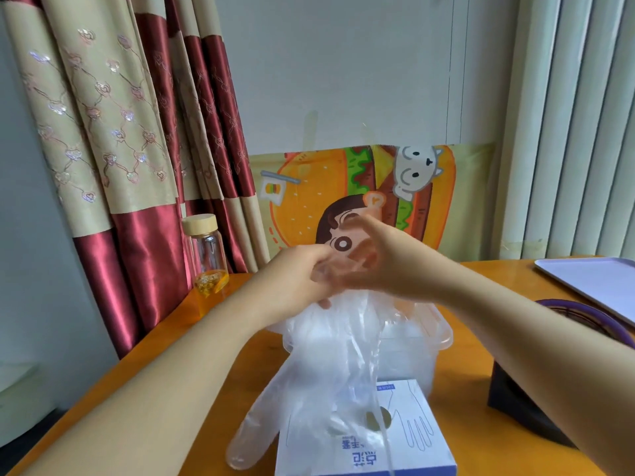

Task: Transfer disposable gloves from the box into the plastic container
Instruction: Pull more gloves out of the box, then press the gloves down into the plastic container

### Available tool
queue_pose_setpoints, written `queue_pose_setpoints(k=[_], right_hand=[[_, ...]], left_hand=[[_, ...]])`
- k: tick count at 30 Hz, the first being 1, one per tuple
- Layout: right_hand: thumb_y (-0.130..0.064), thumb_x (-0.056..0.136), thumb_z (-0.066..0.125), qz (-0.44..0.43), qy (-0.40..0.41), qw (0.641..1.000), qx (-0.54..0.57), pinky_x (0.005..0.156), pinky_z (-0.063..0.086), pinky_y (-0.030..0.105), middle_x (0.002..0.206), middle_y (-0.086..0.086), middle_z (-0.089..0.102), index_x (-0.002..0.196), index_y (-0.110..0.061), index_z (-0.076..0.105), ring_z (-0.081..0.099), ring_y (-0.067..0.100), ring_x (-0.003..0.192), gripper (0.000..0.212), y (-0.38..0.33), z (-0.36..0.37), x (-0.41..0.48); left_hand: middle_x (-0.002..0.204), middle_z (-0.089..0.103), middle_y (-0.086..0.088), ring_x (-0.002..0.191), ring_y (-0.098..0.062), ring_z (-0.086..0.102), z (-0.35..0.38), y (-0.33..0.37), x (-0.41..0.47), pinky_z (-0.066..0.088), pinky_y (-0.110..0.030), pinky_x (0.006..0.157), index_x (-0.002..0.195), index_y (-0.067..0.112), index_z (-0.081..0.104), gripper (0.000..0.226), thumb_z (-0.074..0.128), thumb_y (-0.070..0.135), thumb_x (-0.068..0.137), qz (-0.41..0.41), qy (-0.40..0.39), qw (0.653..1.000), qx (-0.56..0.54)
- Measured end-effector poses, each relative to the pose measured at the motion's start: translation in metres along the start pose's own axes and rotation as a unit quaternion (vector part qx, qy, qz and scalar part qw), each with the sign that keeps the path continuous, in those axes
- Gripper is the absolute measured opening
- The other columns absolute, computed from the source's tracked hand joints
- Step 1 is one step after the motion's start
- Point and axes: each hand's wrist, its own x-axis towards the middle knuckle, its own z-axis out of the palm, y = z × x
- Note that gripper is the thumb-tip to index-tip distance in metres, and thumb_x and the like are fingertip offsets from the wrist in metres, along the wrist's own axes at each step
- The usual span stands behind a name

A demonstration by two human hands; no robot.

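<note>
Two bare hands, one glove box, one plastic container, one jar and one tray, all on or above one orange table (464,372). Glove box (371,438) at 6 o'clock of the view, white and blue, with a round opening on top and clear film showing at that opening. Plastic container (429,341) just beyond the box toward 12 o'clock, see-through, its contents hidden behind film and blur. Bunch of clear gloves (326,359) hanging from the hands at the centre, draped in front of the container and over the box's 10 o'clock corner, one glove finger dangling low beside the box at 7 o'clock; number of gloves in the bunch not readable. Left hand (299,273) raised above the container, fingers curled, pinching the top of the bunch. Right hand (388,266) at 3 o'clock of the left, close against it, thumb up, fingers stretched toward 9 o'clock behind film and blurred; cannot tell whether gripping or only touching. Jar (206,255) at 9 o'clock, pale lid on, yellow liquid low inside. Tray (598,280) at 3 o'clock, cut by the edge.
</note>
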Motion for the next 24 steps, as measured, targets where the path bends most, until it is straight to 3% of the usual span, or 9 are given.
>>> queue_pose_setpoints(k=[3, 6, 9, 13, 15, 16, 18, 21, 24], right_hand=[[-0.023, 0.080, 0.073, 0.025, -0.098, 0.995, -0.007, 0.081, 0.054, 0.031, 0.090, -0.005, 0.072, 0.117, -0.025, 0.057, 0.068, 0.012, 0.084, 0.040, 0.023, -0.006, 0.008], [-0.015, 0.083, 0.069, 0.038, -0.081, 0.994, 0.064, 0.084, 0.050, 0.037, 0.084, -0.003, 0.071, 0.097, -0.030, 0.049, 0.066, 0.013, 0.081, 0.029, 0.040, -0.001, 0.009], [-0.006, 0.089, 0.059, 0.038, -0.057, 0.992, 0.108, 0.072, 0.051, 0.036, 0.083, 0.011, 0.067, 0.089, -0.018, 0.042, 0.066, 0.008, 0.071, 0.021, 0.051, 0.007, 0.008], [-0.002, 0.092, 0.050, 0.083, -0.030, 0.993, 0.074, 0.059, 0.049, 0.034, 0.079, 0.009, 0.063, 0.082, -0.013, 0.043, 0.067, 0.007, 0.059, 0.016, 0.076, 0.018, 0.013], [-0.002, 0.092, 0.048, 0.123, -0.003, 0.992, 0.036, 0.057, 0.048, 0.030, 0.073, 0.006, 0.068, 0.078, -0.013, 0.045, 0.060, 0.001, 0.049, 0.018, 0.091, 0.025, 0.016], [-0.002, 0.092, 0.047, 0.142, 0.014, 0.990, 0.018, 0.053, 0.045, 0.026, 0.074, 0.007, 0.068, 0.077, -0.014, 0.046, 0.057, -0.001, 0.044, 0.019, 0.099, 0.028, 0.017], [-0.002, 0.092, 0.045, 0.177, 0.030, 0.984, -0.014, 0.044, 0.037, 0.015, 0.079, 0.005, 0.066, 0.075, -0.016, 0.045, 0.058, -0.001, 0.046, 0.022, 0.113, 0.035, 0.019], [-0.002, 0.090, 0.044, 0.209, 0.029, 0.974, -0.086, 0.049, 0.046, 0.022, 0.087, 0.003, 0.061, 0.082, -0.019, 0.045, 0.063, 0.017, 0.069, 0.018, 0.122, 0.043, 0.020], [-0.011, 0.088, 0.049, 0.169, 0.005, 0.942, -0.289, 0.063, 0.043, 0.028, 0.098, 0.000, 0.059, 0.099, -0.022, 0.044, 0.054, 0.021, 0.083, 0.016, 0.117, 0.042, 0.016]], left_hand=[[0.097, 0.067, 0.012, 0.072, 0.004, 0.065, -0.002, -0.018, 0.003, 0.048, -0.008, 0.066, 0.104, 0.027, 0.063, 0.023, 0.071, 0.018, 0.084, -0.004, -0.011, 0.999, -0.047], [0.099, 0.070, 0.003, 0.079, -0.010, 0.070, -0.005, -0.042, 0.006, 0.052, -0.017, 0.070, 0.103, 0.035, 0.057, 0.029, 0.071, 0.016, 0.085, -0.048, -0.039, 0.995, -0.081], [0.100, 0.069, 0.005, 0.086, -0.010, 0.068, -0.005, -0.073, 0.014, 0.055, -0.025, 0.080, 0.103, 0.035, 0.058, 0.027, 0.068, 0.015, 0.088, -0.098, -0.056, 0.993, -0.046], [0.104, 0.064, 0.010, 0.099, -0.014, 0.062, -0.002, -0.093, 0.036, 0.050, -0.033, 0.089, 0.106, 0.030, 0.059, 0.022, 0.060, 0.013, 0.092, -0.148, 0.112, 0.979, 0.088], [0.115, 0.060, 0.011, 0.103, -0.013, 0.058, 0.006, -0.080, 0.042, 0.048, -0.033, 0.094, 0.113, 0.029, 0.062, 0.027, 0.056, 0.012, 0.093, -0.083, 0.226, 0.953, 0.184], [0.117, 0.058, 0.013, 0.104, -0.011, 0.056, 0.014, -0.071, 0.044, 0.046, -0.032, 0.097, 0.114, 0.030, 0.064, 0.028, 0.055, 0.013, 0.094, -0.029, 0.227, 0.953, 0.198], [0.119, 0.055, 0.016, 0.106, -0.009, 0.054, 0.032, -0.056, 0.045, 0.045, -0.029, 0.095, 0.113, 0.035, 0.065, 0.024, 0.055, 0.022, 0.095, 0.040, 0.093, 0.974, 0.204], [0.137, 0.051, 0.010, 0.115, -0.014, 0.053, 0.058, -0.055, 0.049, 0.044, -0.029, 0.089, 0.123, 0.037, 0.061, 0.030, 0.057, 0.037, 0.094, -0.017, -0.170, 0.960, 0.222], [0.144, 0.046, 0.007, 0.118, -0.015, 0.054, 0.068, -0.070, 0.061, 0.042, -0.023, 0.091, 0.131, 0.034, 0.056, 0.036, 0.055, 0.034, 0.095, -0.074, -0.263, 0.935, 0.227]])
